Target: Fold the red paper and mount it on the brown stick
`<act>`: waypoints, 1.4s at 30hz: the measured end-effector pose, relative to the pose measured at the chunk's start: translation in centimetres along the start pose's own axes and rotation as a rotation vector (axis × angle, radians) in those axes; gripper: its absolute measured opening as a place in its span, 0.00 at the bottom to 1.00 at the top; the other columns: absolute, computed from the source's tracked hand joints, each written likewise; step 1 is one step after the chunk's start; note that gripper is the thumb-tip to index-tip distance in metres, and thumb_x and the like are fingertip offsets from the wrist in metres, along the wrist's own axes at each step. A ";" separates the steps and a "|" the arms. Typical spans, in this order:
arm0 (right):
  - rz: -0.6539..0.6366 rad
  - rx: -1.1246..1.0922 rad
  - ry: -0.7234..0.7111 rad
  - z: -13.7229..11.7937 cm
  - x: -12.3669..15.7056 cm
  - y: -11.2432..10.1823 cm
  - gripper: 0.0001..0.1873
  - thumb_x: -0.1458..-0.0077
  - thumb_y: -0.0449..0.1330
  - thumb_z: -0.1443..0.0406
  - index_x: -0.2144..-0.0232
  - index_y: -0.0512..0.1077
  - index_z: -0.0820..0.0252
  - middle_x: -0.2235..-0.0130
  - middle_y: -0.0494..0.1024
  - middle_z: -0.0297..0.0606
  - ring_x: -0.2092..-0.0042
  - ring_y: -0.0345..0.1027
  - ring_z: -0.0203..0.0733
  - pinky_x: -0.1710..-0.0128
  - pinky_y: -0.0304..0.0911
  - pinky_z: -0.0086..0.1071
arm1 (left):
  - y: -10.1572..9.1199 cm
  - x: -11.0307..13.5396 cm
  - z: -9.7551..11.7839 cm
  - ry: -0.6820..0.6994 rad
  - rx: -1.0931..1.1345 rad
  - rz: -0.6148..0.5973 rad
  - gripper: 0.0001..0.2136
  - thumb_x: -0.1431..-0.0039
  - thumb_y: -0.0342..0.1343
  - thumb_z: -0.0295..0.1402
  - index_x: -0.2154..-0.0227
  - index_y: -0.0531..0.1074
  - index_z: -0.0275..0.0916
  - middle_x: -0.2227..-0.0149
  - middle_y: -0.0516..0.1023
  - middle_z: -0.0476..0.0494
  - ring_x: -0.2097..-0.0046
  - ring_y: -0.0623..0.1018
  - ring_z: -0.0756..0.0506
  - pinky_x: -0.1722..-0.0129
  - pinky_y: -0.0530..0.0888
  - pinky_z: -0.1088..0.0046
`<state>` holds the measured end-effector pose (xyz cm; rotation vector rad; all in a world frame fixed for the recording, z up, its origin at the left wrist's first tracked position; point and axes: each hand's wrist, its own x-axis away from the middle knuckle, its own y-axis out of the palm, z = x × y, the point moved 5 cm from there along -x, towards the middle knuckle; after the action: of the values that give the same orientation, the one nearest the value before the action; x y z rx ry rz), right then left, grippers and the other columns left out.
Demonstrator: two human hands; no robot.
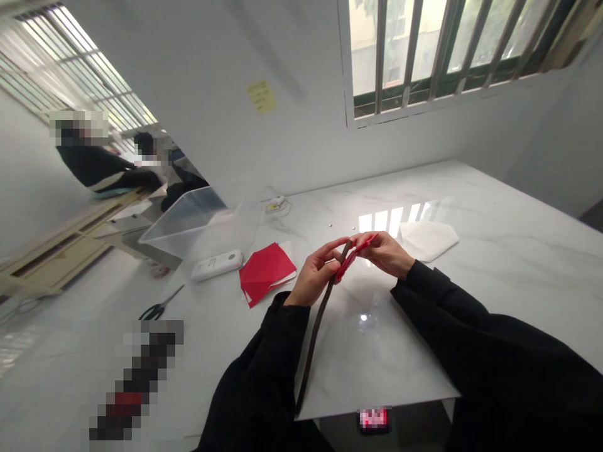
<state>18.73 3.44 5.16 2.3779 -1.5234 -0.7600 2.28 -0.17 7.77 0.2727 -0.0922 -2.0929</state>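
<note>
My left hand (316,273) is closed around the upper part of a long, thin, slightly curved brown stick (316,329). The stick slants down toward the front edge of the table. A narrow red piece (347,263), apparently folded paper, lies against the stick near its top. My right hand (384,251) pinches the upper end of this red piece, with fingertips close to those of my left hand. The fingers partly hide where the stick and the red piece meet. Left of my hands lies a stack of red paper (267,273) with white sheets under it.
Scissors (157,307) and a white device (217,266) lie to the left, near a clear plastic bin (188,220). Folded white paper (428,240) rests right of my hands. A small white item with a cable (276,203) sits by the wall. Two people sit in the left background.
</note>
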 end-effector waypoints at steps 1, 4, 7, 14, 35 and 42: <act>0.009 -0.002 -0.013 -0.2 0.1 0.1 0.09 0.56 0.78 0.64 0.72 0.82 0.57 0.60 0.83 0.38 0.59 0.77 0.40 0.57 0.72 0.34 | 0.2 0.1 0.1 0.008 -0.008 -0.026 0.25 0.42 0.64 0.36 0.41 0.74 0.42 0.71 0.69 0.51 0.73 0.68 0.53 0.73 0.65 0.76; 0.007 -0.007 -0.028 -0.7 0.2 0.4 0.09 0.56 0.78 0.64 0.73 0.82 0.56 0.62 0.83 0.37 0.60 0.78 0.41 0.57 0.73 0.37 | 0.5 0.3 0.5 0.028 -0.020 -0.079 0.25 0.42 0.65 0.37 0.41 0.74 0.43 0.71 0.68 0.51 0.72 0.68 0.53 0.72 0.66 0.76; -0.015 0.000 -0.032 -1.1 0.4 0.8 0.10 0.58 0.79 0.65 0.73 0.82 0.56 0.65 0.84 0.37 0.62 0.79 0.41 0.57 0.74 0.38 | 0.8 0.4 0.9 0.044 -0.017 -0.102 0.24 0.42 0.65 0.36 0.42 0.75 0.44 0.70 0.69 0.51 0.71 0.69 0.53 0.72 0.68 0.77; -0.022 -0.018 -0.035 -1.7 0.6 1.5 0.11 0.60 0.80 0.64 0.74 0.82 0.56 0.67 0.85 0.37 0.65 0.79 0.40 0.62 0.74 0.34 | 1.0 0.7 1.3 0.052 0.018 -0.145 0.24 0.42 0.66 0.36 0.42 0.75 0.45 0.68 0.71 0.50 0.72 0.71 0.52 0.71 0.70 0.75; 0.038 -0.003 0.046 -0.5 0.8 0.7 0.15 0.54 0.77 0.61 0.64 0.81 0.59 0.63 0.83 0.37 0.61 0.78 0.41 0.54 0.75 0.38 | 0.2 0.0 0.5 0.031 -0.017 -0.048 0.27 0.45 0.69 0.38 0.42 0.74 0.45 0.65 0.76 0.47 0.71 0.71 0.53 0.71 0.71 0.75; 0.132 -0.035 0.027 0.1 0.6 0.5 0.21 0.53 0.76 0.60 0.57 0.79 0.60 0.57 0.83 0.40 0.57 0.78 0.43 0.57 0.75 0.35 | 0.3 -0.4 -0.9 0.011 0.030 0.028 0.25 0.50 0.72 0.40 0.51 0.75 0.37 0.72 0.73 0.50 0.72 0.72 0.52 0.72 0.69 0.76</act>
<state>18.44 2.72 5.10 2.2276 -1.6242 -0.7161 2.92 0.12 7.03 0.2994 -0.1205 -2.0637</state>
